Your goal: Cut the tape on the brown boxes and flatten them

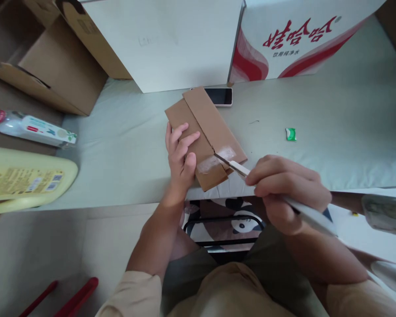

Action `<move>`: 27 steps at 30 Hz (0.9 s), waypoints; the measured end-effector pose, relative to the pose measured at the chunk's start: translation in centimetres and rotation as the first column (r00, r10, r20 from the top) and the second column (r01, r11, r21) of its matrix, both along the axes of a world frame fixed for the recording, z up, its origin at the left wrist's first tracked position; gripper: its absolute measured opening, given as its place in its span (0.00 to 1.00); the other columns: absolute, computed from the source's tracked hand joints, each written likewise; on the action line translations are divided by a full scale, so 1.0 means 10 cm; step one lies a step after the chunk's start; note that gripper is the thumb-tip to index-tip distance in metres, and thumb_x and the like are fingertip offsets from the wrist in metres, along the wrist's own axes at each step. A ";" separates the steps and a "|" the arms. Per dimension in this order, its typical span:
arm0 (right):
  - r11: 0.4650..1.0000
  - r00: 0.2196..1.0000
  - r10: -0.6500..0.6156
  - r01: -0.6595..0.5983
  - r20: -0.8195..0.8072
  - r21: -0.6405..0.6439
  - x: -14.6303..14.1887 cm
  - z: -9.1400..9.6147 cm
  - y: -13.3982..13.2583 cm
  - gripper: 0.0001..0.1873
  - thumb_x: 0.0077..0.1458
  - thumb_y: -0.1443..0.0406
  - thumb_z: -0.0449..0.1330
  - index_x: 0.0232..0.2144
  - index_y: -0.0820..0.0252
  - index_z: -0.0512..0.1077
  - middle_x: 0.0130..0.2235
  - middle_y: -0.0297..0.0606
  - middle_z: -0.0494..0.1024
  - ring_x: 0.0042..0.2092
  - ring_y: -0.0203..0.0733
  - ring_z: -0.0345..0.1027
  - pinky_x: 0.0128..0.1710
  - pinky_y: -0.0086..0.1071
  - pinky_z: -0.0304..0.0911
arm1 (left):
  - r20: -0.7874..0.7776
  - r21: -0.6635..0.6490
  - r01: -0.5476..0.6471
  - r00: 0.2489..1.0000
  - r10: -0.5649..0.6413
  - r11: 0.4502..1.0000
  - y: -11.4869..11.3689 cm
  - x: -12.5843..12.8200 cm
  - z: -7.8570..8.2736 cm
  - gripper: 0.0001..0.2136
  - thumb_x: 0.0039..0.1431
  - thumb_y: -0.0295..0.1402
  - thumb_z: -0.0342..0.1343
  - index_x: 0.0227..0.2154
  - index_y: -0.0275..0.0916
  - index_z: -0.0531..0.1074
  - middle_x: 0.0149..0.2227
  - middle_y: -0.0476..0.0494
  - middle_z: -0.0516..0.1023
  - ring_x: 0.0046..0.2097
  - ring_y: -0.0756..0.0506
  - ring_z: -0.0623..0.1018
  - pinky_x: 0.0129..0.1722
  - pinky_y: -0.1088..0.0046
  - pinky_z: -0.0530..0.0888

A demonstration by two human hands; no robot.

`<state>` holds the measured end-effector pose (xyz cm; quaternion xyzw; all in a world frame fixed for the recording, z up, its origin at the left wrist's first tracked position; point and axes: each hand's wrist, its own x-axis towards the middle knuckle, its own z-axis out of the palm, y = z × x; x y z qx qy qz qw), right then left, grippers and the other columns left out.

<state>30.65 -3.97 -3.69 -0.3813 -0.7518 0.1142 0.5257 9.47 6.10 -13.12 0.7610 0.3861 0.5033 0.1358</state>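
A small flat brown cardboard box [214, 123] lies on the pale green surface [125, 145], with clear tape across its flap seam near the front edge. My left hand [181, 156] rests flat on the box's left side, fingers spread, pressing it down. My right hand [288, 191] is closed around a white utility knife [240, 168]. The knife's blade tip touches the taped seam.
A phone [219, 96] lies behind the box. A large white carton [171, 39] and a red-and-white printed carton [300, 39] stand at the back. An open brown carton [49, 66] sits back left, near two bottles [29, 127]. A small green packet [291, 134] lies right.
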 end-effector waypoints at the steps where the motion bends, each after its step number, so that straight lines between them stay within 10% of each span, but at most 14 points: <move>1: 0.999 1.000 0.014 -0.014 -0.006 0.047 -0.03 0.04 0.00 0.09 0.61 0.71 0.51 0.30 0.56 0.67 0.30 0.35 0.78 0.28 0.35 0.69 0.29 0.32 0.65 | -0.002 -0.002 0.002 1.000 -0.003 1.000 0.00 0.00 0.00 0.23 0.74 0.50 0.38 0.56 0.49 0.74 0.62 0.44 0.74 0.69 0.40 0.71 0.79 0.50 0.50; 27: 0.990 0.993 -0.115 0.117 0.038 -0.080 -0.27 0.09 -0.13 0.11 0.54 0.75 0.54 0.29 0.54 0.66 0.30 0.32 0.79 0.28 0.35 0.74 0.28 0.29 0.71 | 0.095 -0.079 0.010 0.995 -0.002 0.997 -0.02 0.06 0.01 0.25 0.72 0.54 0.41 0.53 0.47 0.77 0.62 0.42 0.74 0.67 0.38 0.72 0.76 0.48 0.58</move>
